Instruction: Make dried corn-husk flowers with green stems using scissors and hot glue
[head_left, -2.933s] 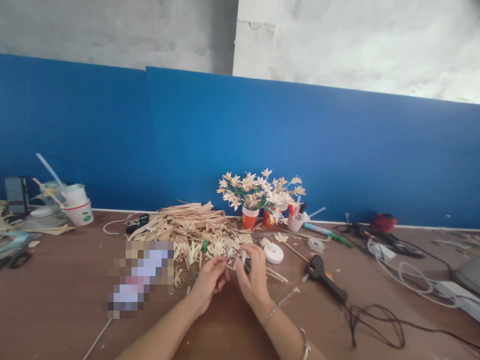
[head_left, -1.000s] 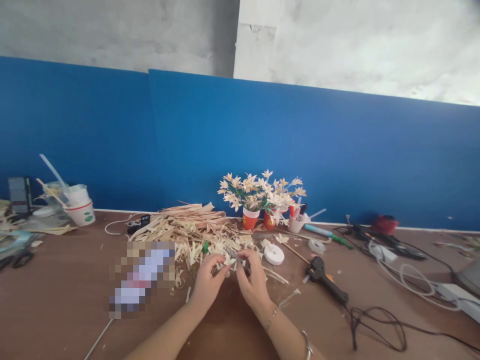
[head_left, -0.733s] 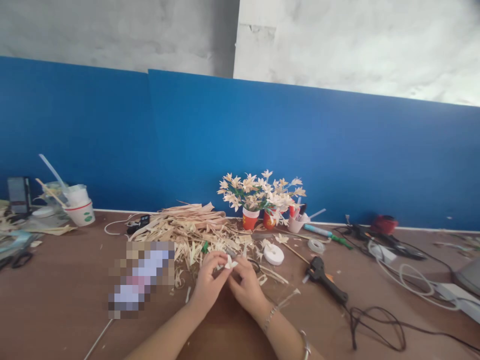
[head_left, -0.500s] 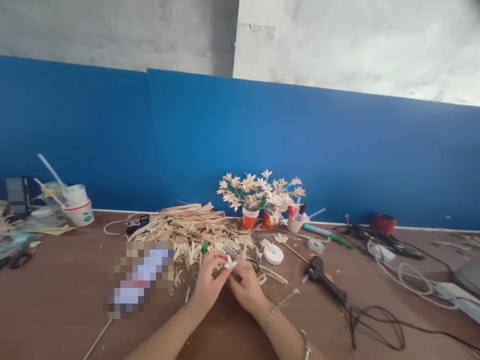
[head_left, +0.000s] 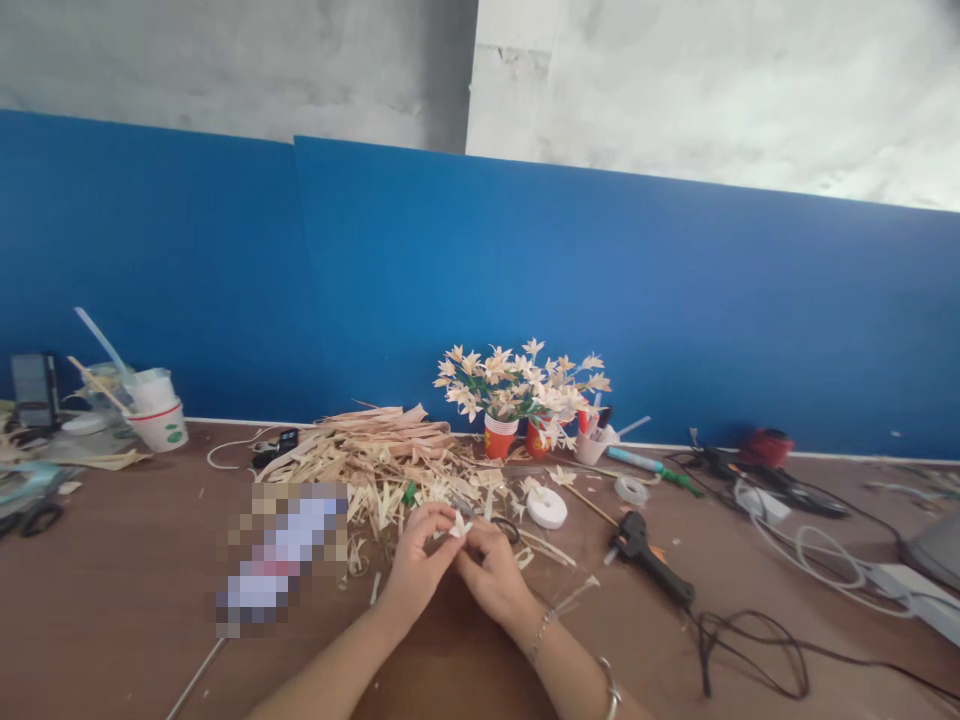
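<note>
To the left, a white cup stands near the blue panel. Before the pile of pale strips, my left hand pinches a small pale flower; my right hand's fingertips meet it, their closure hidden from me. Rightward lie a white tape roll and a black glue gun.

Plain blue partition, brown table

blue partition, grey concrete wall
</note>
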